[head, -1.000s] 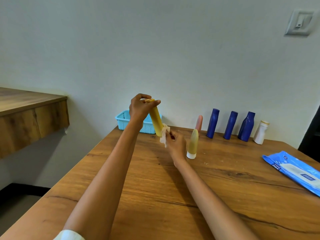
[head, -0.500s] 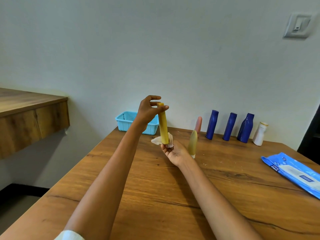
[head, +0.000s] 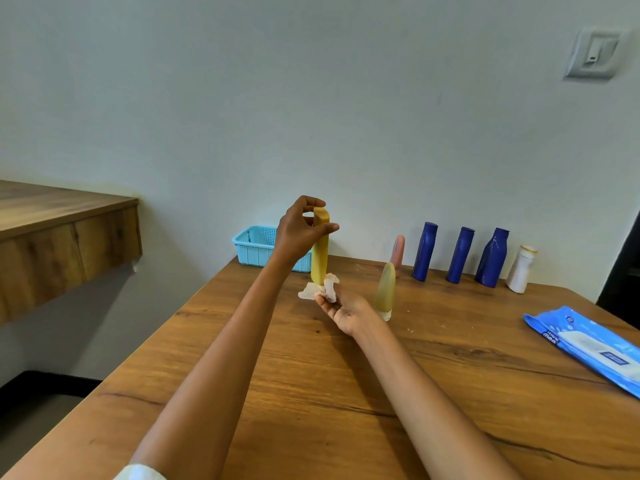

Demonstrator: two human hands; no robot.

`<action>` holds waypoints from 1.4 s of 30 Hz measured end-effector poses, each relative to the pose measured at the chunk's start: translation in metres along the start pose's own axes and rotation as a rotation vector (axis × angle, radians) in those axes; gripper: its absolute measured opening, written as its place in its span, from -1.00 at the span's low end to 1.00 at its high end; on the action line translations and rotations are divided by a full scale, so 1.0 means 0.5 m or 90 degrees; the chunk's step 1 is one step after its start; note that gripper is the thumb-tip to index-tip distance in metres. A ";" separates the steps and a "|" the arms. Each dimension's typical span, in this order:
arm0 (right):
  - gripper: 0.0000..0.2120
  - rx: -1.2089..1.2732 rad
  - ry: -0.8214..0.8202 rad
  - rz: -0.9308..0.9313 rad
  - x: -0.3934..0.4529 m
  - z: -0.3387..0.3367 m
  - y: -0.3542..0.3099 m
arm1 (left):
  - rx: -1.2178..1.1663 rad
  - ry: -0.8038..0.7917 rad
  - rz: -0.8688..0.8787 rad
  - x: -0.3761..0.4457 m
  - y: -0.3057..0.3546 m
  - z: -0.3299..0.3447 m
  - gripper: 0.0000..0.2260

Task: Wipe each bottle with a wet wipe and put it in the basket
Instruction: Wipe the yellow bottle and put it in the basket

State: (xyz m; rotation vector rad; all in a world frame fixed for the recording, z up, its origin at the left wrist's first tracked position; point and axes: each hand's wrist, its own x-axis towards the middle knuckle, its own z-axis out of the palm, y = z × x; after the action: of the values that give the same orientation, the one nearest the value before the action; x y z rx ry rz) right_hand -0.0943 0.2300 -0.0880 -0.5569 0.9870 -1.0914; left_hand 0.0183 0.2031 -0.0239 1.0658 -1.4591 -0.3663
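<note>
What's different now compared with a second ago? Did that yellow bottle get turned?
Yes. The left hand has swung the yellow bottle from a tilt to upright, still gripping its top. The right hand turned palm up and now holds the wet wipe under the bottle's bottom end instead of against its side. The basket, the other bottles and the wipes pack stayed put.
</note>
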 end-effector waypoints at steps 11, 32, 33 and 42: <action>-0.80 -0.297 0.049 -0.434 0.004 0.011 0.001 | -0.037 -0.043 -0.071 -0.029 -0.028 -0.012 -0.58; -0.74 -0.384 0.005 -0.263 0.008 0.026 -0.027 | -0.155 -0.101 -0.023 -0.036 0.011 -0.078 -0.75; -0.73 -0.378 -0.005 -0.252 0.007 0.030 -0.028 | -0.152 -0.094 -0.022 -0.034 0.010 -0.078 -0.75; -0.79 -0.128 -0.101 -0.284 -0.034 0.068 -0.082 | -0.104 -0.030 -0.017 -0.003 -0.006 -0.102 -0.67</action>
State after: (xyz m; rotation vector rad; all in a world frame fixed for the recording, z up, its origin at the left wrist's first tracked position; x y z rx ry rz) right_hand -0.0860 0.2267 -0.0330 -1.0467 0.8578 -1.3226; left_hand 0.0658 0.2210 -0.0160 0.9521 -1.4319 -0.5232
